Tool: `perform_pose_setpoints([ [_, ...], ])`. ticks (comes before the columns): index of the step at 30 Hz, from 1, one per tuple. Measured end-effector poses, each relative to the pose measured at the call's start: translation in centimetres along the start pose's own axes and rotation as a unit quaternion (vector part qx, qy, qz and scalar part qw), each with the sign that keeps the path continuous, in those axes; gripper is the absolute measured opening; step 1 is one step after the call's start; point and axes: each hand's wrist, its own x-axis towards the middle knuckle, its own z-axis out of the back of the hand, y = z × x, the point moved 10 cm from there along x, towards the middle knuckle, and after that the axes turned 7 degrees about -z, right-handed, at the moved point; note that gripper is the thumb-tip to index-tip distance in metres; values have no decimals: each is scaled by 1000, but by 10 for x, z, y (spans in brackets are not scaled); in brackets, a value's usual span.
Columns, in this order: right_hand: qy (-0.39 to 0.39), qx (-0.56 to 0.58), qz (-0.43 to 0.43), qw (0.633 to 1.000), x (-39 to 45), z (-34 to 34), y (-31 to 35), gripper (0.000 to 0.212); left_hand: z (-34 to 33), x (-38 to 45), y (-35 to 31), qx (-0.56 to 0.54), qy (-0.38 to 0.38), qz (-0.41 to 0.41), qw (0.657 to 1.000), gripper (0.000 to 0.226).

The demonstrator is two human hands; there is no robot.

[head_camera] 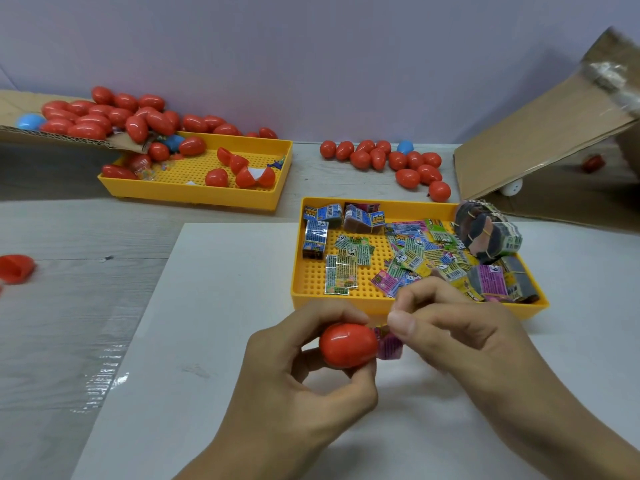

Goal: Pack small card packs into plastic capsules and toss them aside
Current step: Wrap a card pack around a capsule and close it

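My left hand [298, 372] grips a red capsule half [348, 345] over the white sheet, its mouth turned to the right. My right hand [460, 334] pinches a small pink card pack [389, 346] whose left end sits at the capsule's mouth. How far the pack is inside I cannot tell. Just behind my hands stands a yellow tray [308, 296] holding several loose card packs [412, 258] and rubber-banded bundles [486, 232].
A second yellow tray [194, 195] at the back left holds open and shut red capsules. A cardboard flap [20, 129] above it carries a heap of red capsules. More shut capsules [391, 161] lie at the back centre, a tilted cardboard box [540, 133] stands right, and a red half [15, 268] lies far left.
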Motion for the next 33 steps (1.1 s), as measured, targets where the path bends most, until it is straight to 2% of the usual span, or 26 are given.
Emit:
perform_pose_setpoints([
  [7,-18,32,-11,999,0,4,-3,25,1,2,-2,-7,0,-14,1000,35],
  [14,-16,83,-18,996,0,6,-4,28,-3,4,-8,32,29,-39,998,32],
  [17,-24,83,-16,996,-1,6,-6,20,-3,5,-9,21,31,-51,998,32],
  [19,-35,69,-13,997,-1,8,-7,16,-3,5,-7,9,35,-43,998,36],
  [26,-38,71,-5,997,-1,7,-8,22,-9,2,1,-61,44,16,997,50],
  [31,-65,55,16,996,-3,11,-3,11,-9,0,4,-44,46,30,998,44],
  [33,-66,51,29,996,-5,11,0,14,-8,0,4,-33,42,27,998,42],
])
